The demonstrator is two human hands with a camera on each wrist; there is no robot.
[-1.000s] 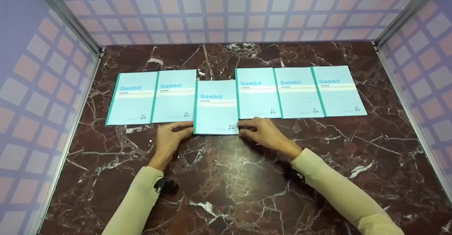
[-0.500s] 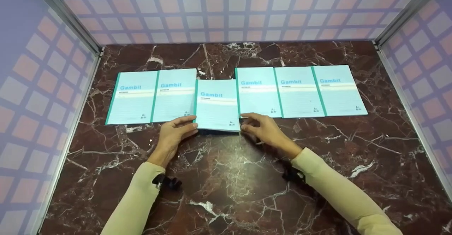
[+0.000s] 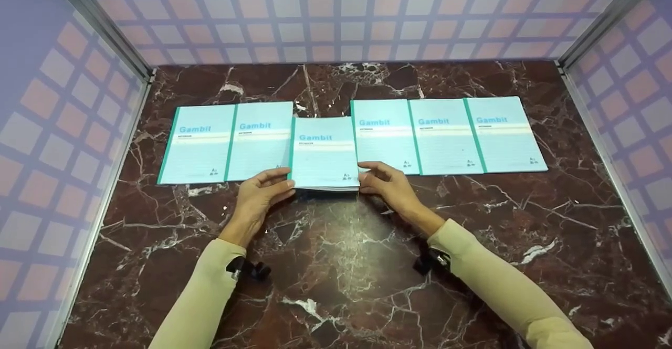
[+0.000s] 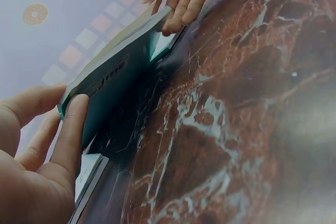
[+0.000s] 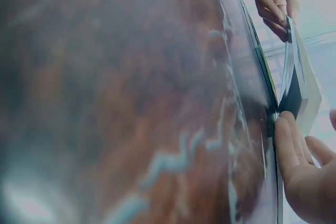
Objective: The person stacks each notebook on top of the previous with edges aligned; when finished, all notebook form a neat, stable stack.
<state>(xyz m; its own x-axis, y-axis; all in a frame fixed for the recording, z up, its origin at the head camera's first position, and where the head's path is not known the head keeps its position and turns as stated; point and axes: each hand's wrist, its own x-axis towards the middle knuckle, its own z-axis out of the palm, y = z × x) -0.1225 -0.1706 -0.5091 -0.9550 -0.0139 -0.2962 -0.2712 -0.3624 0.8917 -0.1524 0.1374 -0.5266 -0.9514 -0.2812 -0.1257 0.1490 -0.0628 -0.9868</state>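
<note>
A pale blue "Gambit" notebook [image 3: 325, 155] with a green spine is held between both hands, its near edge tilted up off the table. In the head view my left hand [image 3: 257, 197] grips the spine side near the lower corner. The left wrist view shows that hand's fingers [image 4: 73, 119] pinching the corner, with the notebook's dark green back cover [image 4: 113, 82] facing the camera. At the opposite lower corner my right hand [image 3: 391, 191] holds the right edge. Its fingers [image 5: 289, 135] reach under the notebook in the right wrist view.
Matching notebooks lie flat in a row: two to the left [image 3: 199, 144], three to the right [image 3: 383, 139]. The dark red marbled table [image 3: 336, 265] is bounded by checked panels [image 3: 336, 18] at the back and sides. A black wrist device [image 3: 252, 270] sits on each sleeve.
The middle notebook's near edge has risen from the table and tilted up. Both hands have shifted slightly forward with it, tightening from its side edges to a grip. The other notebooks stay put.
</note>
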